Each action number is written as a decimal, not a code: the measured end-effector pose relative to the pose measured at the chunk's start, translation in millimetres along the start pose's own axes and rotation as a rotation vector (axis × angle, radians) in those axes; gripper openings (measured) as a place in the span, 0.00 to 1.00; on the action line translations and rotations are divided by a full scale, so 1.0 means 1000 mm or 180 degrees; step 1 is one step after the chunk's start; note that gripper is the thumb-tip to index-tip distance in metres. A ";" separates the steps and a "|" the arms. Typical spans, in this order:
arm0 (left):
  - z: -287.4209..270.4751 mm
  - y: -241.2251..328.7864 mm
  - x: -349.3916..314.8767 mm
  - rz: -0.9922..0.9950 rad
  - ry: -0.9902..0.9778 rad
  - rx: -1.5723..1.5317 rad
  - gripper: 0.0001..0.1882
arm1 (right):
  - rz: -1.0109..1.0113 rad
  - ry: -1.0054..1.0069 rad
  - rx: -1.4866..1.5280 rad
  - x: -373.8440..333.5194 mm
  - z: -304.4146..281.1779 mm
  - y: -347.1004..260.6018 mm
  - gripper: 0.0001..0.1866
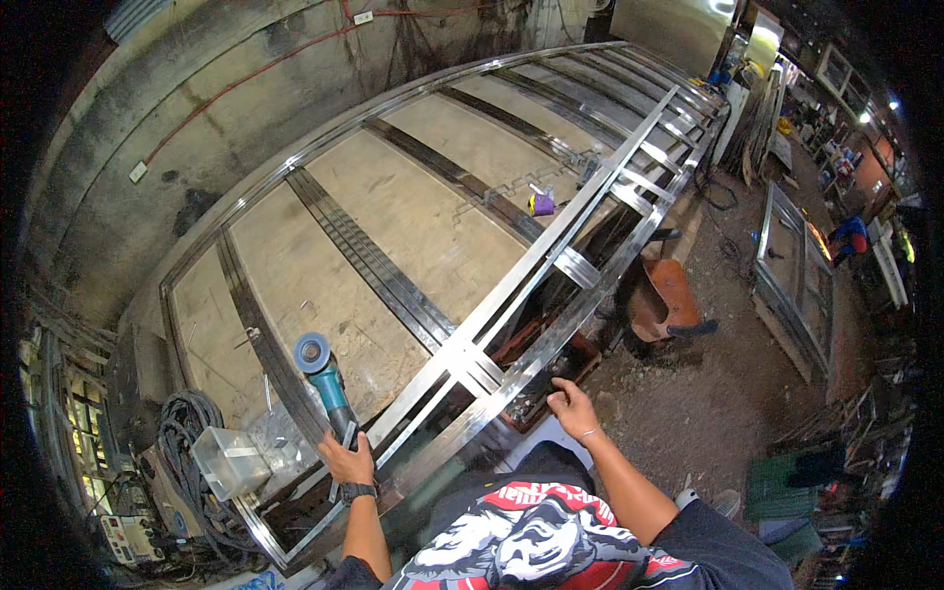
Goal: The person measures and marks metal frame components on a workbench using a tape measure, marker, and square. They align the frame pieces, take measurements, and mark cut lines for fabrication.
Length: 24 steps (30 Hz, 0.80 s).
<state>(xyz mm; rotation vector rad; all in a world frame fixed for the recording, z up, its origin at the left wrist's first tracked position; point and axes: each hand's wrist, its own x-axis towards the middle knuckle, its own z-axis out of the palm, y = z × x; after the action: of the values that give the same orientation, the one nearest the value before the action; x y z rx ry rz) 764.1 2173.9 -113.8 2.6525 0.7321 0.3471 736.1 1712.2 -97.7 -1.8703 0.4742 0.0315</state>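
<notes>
- Currently, the left hand [346, 458] is wrapping its fingers round the dark rear end of a teal angle grinder [335, 389]; the tool's disc [312, 351] is pointing away from the body, over the tabletop [403, 236] toward its near left corner; whether the grinder is resting on anything, I cannot tell.
- Nearby, the right hand [573, 411] is hovering by the near rail [551, 360], fingers half curled, nothing showing in it; whether it is touching the rail is unclear.
- For steadiness, a hold that far back is probably leaving the disc end heavy; a second hand behind the head would likely help; fingers are best staying behind the disc.
- Just beyond, silver bars [521, 278] are running along the near edge; the disc is best swinging clear of them.
- Farther off, a clear plastic container [229, 462] is sitting by the left edge; a purple-and-yellow tape measure [540, 203] is lying nearer the middle.
</notes>
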 end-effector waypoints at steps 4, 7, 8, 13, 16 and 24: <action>0.004 -0.004 0.003 0.0060 -0.0163 -0.0062 0.39 | -0.0352 0.0014 -0.0253 0.015 0.004 -0.018 0.24; 0.006 -0.006 -0.001 0.0075 -0.0016 -0.0105 0.39 | -0.0514 0.0018 -0.0395 0.039 0.003 -0.031 0.23; 0.007 -0.006 -0.003 -0.0040 0.0010 -0.0176 0.39 | -0.0365 -0.0040 -0.0406 0.050 0.002 -0.036 0.23; 0.008 0.002 -0.013 -0.0290 0.0184 -0.0070 0.38 | -0.0549 0.0064 -0.0403 0.107 -0.018 -0.057 0.23; 0.009 0.015 -0.015 -0.0393 0.0258 -0.0170 0.37 | -0.0601 0.0065 -0.0418 0.145 -0.042 -0.067 0.21; 0.044 0.150 -0.056 0.0763 0.0130 -0.0063 0.26 | -0.1127 0.0457 -0.0667 0.280 -0.114 -0.074 0.15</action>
<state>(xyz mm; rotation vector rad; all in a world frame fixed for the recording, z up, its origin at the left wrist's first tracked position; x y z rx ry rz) 798.2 2011.8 -100.3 2.7261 0.4197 0.4707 994.8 1541.8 -60.9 -2.1489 0.2372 -0.3019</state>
